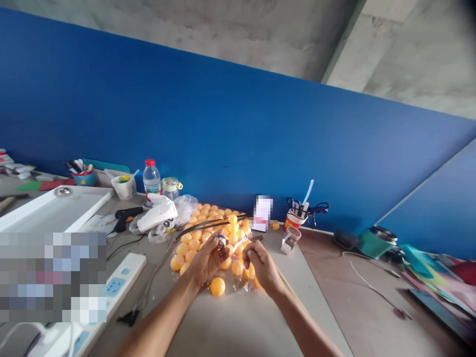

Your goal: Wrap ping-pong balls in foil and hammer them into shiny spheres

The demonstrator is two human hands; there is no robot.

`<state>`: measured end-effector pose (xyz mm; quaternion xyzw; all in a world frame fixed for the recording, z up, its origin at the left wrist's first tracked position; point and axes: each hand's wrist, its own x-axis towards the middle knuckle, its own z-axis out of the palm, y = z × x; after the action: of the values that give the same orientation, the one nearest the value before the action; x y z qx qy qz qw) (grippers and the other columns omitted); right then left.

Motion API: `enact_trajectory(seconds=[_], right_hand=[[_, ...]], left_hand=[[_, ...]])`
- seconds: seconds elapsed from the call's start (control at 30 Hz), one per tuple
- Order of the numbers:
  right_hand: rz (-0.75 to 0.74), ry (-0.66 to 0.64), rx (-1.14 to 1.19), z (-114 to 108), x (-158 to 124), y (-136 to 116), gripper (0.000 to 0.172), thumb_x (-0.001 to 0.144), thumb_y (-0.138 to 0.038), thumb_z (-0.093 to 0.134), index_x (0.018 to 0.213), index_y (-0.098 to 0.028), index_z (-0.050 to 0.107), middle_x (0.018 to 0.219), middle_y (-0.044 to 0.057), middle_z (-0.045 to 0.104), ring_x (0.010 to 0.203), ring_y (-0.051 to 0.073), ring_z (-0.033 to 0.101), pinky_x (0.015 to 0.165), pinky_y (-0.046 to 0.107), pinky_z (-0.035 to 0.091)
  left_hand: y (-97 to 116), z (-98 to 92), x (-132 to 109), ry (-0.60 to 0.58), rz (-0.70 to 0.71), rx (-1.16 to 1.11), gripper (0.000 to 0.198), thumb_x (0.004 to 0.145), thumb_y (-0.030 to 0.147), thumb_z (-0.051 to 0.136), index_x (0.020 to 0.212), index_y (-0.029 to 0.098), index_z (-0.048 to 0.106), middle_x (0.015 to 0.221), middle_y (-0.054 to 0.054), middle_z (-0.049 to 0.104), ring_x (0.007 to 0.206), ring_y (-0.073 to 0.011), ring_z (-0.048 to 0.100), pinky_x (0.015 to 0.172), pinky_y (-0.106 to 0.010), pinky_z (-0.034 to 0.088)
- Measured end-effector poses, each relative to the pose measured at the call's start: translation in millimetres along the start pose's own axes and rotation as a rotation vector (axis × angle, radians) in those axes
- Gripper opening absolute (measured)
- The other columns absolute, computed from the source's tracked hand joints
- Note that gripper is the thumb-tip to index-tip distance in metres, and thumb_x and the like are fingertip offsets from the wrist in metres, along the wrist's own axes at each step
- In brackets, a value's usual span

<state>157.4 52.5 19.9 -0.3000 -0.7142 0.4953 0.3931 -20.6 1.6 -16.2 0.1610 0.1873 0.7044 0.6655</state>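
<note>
- Apparently pinched a small shiny object (220,241) in the fingertips of the left hand (206,262).
- Held the fingers of the right hand (261,262) curled, just across from it; could not tell whether grasping anything.
- Needed a light, steady hold, clear of the orange balls (237,268) beyond and below the fingers.

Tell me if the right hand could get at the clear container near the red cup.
Probably yes: the right hand is near the clear container, with bare tabletop between them.
</note>
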Motion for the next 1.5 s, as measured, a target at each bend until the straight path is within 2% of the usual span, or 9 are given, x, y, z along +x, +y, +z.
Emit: enact_trajectory(seconds=[0.1, 0.2, 0.37, 0.5, 0.73, 0.87, 1.0, 1.2, 1.5], right_hand=[[0.013, -0.027, 0.061, 2.0, 8.0, -10.5, 0.014, 0.085, -0.025, 0.047, 0.073, -0.019, 0.052, 0.061, -0.003, 0.052, 0.055, 0.012, 0.048, 0.059, 0.026, 0.039], [0.044, 0.014, 0.134, 9.9, 13.0, -9.9, 0.009, 0.082, -0.025, 0.051, 0.076, -0.019, 0.055, 0.060, -0.004, 0.051, 0.056, 0.012, 0.047, 0.060, 0.026, 0.038], [0.142, 0.069, 0.369, 29.7, 16.3, 11.9, 0.009, 0.076, -0.028, 0.060, 0.079, -0.020, 0.060, 0.060, -0.005, 0.051, 0.057, 0.012, 0.046, 0.058, 0.025, 0.035], [0.168, 0.051, 0.471, 34.5, 19.6, 30.2, 0.012, 0.075, -0.031, 0.065, 0.075, -0.021, 0.060, 0.059, -0.005, 0.051, 0.055, 0.012, 0.045, 0.056, 0.025, 0.034], [0.216, 0.027, 0.583, 30.3, 19.0, 39.4, 0.019, 0.073, -0.037, 0.071, 0.072, -0.021, 0.059, 0.056, -0.004, 0.050, 0.052, 0.011, 0.041, 0.054, 0.025, 0.030], [0.268, 0.013, 0.608, 33.9, 17.4, 34.0, 0.020, 0.066, -0.035, 0.074, 0.070, -0.022, 0.060, 0.061, -0.004, 0.054, 0.052, 0.011, 0.040, 0.054, 0.025, 0.032], [0.283, 0.026, 0.595, 35.2, 18.1, 32.4, 0.022, 0.062, -0.036, 0.074, 0.070, -0.021, 0.060, 0.061, -0.004, 0.053, 0.051, 0.010, 0.040, 0.053, 0.025, 0.032], [0.282, 0.040, 0.551, 33.9, 18.1, 35.7, 0.024, 0.065, -0.040, 0.072, 0.068, -0.021, 0.057, 0.055, -0.005, 0.048, 0.049, 0.010, 0.037, 0.052, 0.024, 0.031], [0.291, 0.014, 0.530, 33.7, 18.3, 36.3, 0.027, 0.063, -0.042, 0.074, 0.071, -0.022, 0.058, 0.058, -0.005, 0.048, 0.053, 0.011, 0.040, 0.054, 0.025, 0.035]], left_hand=[[0.9, 0.7, 0.3, -0.013, 0.044, 0.050, 0.042, 0.074, 0.007, 0.070, 0.113, 0.019, 0.059, 0.081, -0.001, 0.062, 0.072, -0.0118, 0.062, 0.063, -0.021, 0.045], [1.2, 4.3, -0.5, 0.028, 0.058, 0.132, 0.047, 0.070, 0.007, 0.073, 0.114, 0.018, 0.059, 0.079, 0.000, 0.060, 0.070, -0.0099, 0.059, 0.060, -0.019, 0.040], [-1.7, 12.9, -2.8, 0.125, 0.159, 0.281, 0.041, 0.064, 0.020, 0.083, 0.100, 0.017, 0.064, 0.080, 0.001, 0.060, 0.068, -0.0090, 0.055, 0.062, -0.021, 0.038], [-2.0, 13.4, -3.0, 0.153, 0.132, 0.272, 0.046, 0.057, 0.017, 0.086, 0.097, 0.019, 0.064, 0.083, 0.000, 0.064, 0.073, -0.0111, 0.058, 0.068, -0.023, 0.041], [-4.2, 5.9, 0.0, 0.117, 0.098, 0.230, 0.047, 0.060, 0.012, 0.084, 0.102, 0.022, 0.066, 0.086, 0.000, 0.066, 0.076, -0.0112, 0.061, 0.072, -0.024, 0.044], [-6.9, 0.8, 1.8, 0.071, 0.086, 0.207, 0.037, 0.069, 0.019, 0.079, 0.105, 0.021, 0.067, 0.091, -0.002, 0.067, 0.081, -0.0132, 0.062, 0.078, -0.027, 0.046], [-7.9, -3.4, 2.7, 0.085, 0.081, 0.225, 0.035, 0.073, 0.022, 0.077, 0.106, 0.022, 0.068, 0.093, -0.003, 0.069, 0.084, -0.0146, 0.062, 0.079, -0.028, 0.047], [-10.2, 5.3, 0.1, 0.086, 0.090, 0.297, 0.026, 0.073, 0.026, 0.077, 0.097, 0.017, 0.072, 0.093, -0.005, 0.070, 0.084, -0.0166, 0.062, 0.078, -0.028, 0.045], [-11.0, 10.7, -1.9, 0.125, 0.067, 0.360, 0.036, 0.069, 0.029, 0.080, 0.102, 0.017, 0.072, 0.093, -0.006, 0.071, 0.086, -0.0185, 0.061, 0.080, -0.030, 0.044]])
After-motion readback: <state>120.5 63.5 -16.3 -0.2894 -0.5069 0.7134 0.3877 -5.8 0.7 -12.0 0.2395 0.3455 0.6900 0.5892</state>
